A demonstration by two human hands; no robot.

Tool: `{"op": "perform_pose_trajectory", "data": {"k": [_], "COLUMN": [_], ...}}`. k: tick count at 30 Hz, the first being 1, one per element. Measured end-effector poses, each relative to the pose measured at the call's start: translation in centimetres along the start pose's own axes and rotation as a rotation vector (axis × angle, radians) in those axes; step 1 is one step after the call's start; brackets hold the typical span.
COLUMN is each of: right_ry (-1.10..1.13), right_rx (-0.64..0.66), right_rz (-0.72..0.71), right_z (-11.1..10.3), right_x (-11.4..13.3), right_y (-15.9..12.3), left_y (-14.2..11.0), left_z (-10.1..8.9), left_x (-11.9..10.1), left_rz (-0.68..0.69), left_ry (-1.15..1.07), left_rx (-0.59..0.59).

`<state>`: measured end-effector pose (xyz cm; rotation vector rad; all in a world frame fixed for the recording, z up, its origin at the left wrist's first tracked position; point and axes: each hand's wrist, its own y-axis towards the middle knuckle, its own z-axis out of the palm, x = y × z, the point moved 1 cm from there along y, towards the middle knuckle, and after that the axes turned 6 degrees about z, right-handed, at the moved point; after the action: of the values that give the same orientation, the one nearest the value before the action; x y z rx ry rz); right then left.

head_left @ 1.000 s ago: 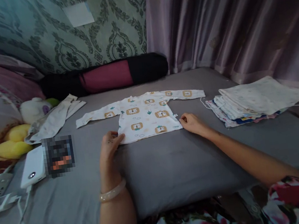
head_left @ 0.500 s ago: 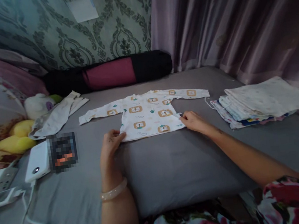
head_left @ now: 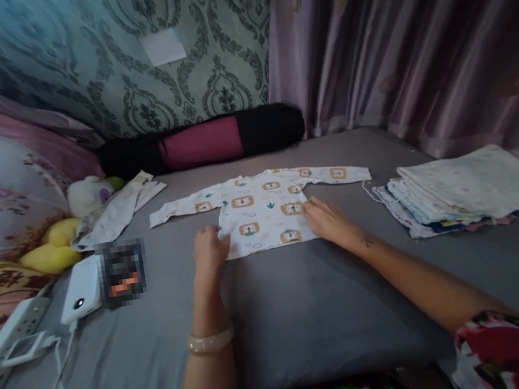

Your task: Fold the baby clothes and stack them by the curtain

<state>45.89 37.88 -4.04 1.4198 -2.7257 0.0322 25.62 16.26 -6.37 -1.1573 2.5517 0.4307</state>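
A small white long-sleeved shirt (head_left: 262, 216) with tan lion faces and green prints lies spread flat on the grey sheet, its sleeves stretched out to both sides. At its left side edge, just above the hem, my left hand (head_left: 210, 251) is closed, fingers curled on the fabric. My right hand (head_left: 326, 218) pinches the opposite side edge, a little higher up than the left hand; its fingertips partly hide the cloth there. A pale bangle (head_left: 211, 342) circles my left wrist.
To the right lies a stack of folded cloths (head_left: 470, 184). A white power bank (head_left: 80, 289), a power strip (head_left: 11, 335) and cables are at left, near plush toys (head_left: 52, 246) and a pale garment (head_left: 117, 211). A black and maroon roll (head_left: 204, 141) lies along the wall.
Both hands have moved from the shirt's lower corners up along its side edges. The shirt still lies flat. The whole view has shifted slightly, with things appearing lower and further right.
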Motion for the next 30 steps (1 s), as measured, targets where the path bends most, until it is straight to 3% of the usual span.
{"op": "perform_pose_trajectory", "data": {"k": [3,5,7,12,23,30], "right_ry": [0.089,0.116,0.146,0.178,0.167,0.175], "right_rx": [-0.04,-0.031,0.004,0.009,-0.082,-0.113], "right_rz": [-0.202,-0.194,-0.139,-0.068,0.083,0.139], "right_z": [1.6,3.1,4.3,5.6,6.6,6.6], "right_x": [2.9,4.6,5.6,5.6,4.7,4.5], "right_y": [1.8,2.9,4.0,6.7,13.6,15.9], "left_y": [1.8,2.9,3.8,5.6,11.8,14.7], "left_z": [2.2,4.3,6.3,8.9,9.5,9.6], "left_x": [-3.3,-5.0,-5.8,-5.7,-5.6,-5.6], "left_rz": [0.301,0.478,0.532,0.466,0.354,0.265], "left_ry": [-0.009,-0.02,0.015,0.108,0.23,0.254], "left_rx": [-0.011,0.001,-0.019,-0.013,0.097,0.096]}}
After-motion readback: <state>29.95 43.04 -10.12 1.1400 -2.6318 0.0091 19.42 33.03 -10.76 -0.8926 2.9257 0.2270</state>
